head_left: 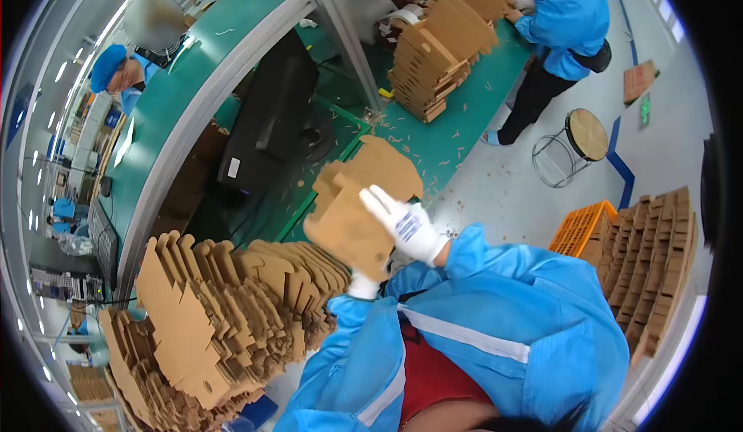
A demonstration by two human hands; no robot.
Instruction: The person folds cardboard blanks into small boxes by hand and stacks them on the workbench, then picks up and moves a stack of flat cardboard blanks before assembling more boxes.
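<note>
A brown die-cut cardboard piece [348,208] is held up in front of my body, over the edge of the green table. My left hand [364,285], in a white glove, is at its lower edge, with most of the fingers hidden behind the cardboard. My right hand [402,223], also gloved in white, lies against the right side of the piece with its fingers stretched out. To the left stands a large stack of flat cardboard pieces [224,308], close to my left sleeve.
A black monitor [267,115] stands behind a metal frame [209,84]. Folded cardboard [433,53] and scraps lie on the green table [457,122]. A person in blue [569,22] stands beyond, near a stool [587,134]. An orange crate [580,227] and stacked cardboard [646,262] are at right.
</note>
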